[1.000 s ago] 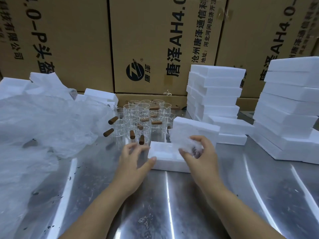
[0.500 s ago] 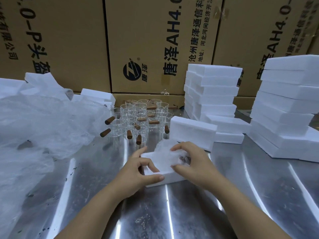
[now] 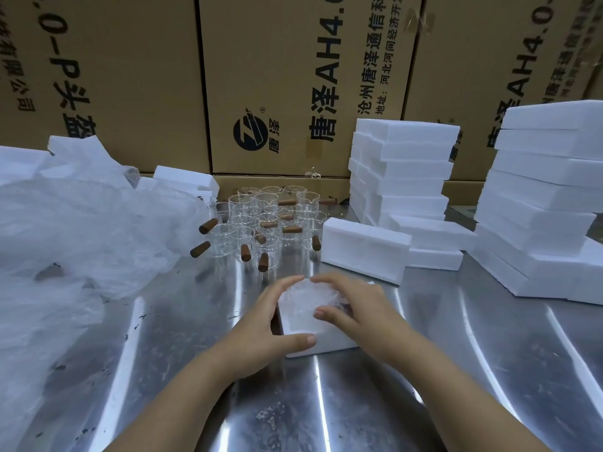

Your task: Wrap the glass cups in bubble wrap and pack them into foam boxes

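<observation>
A glass cup wrapped in bubble wrap (image 3: pixel 301 296) sits in the cavity of a small white foam box (image 3: pixel 326 344) on the steel table. My right hand (image 3: pixel 357 309) arches over the bundle from the right, with fingers and thumb curled round it. My left hand (image 3: pixel 266 322) cups the box's left side, its thumb lying along the front rim and its fingertips at the bundle's far edge. Several bare glass cups (image 3: pixel 261 223) with brown wooden handles stand in a cluster behind. A foam lid block (image 3: pixel 363 247) lies just behind the box on the right.
A heap of bubble wrap sheets (image 3: pixel 81 236) covers the table's left side. Stacks of foam boxes rise at centre right (image 3: pixel 401 168) and far right (image 3: pixel 541 197). Large cardboard cartons (image 3: pixel 293 76) wall off the back. The steel table (image 3: pixel 326 412) is shiny and bare near me.
My right hand brought the wrapped cup down into the foam box. Both hands and the box have drawn closer to me, and my left hand has closed in around the box's side.
</observation>
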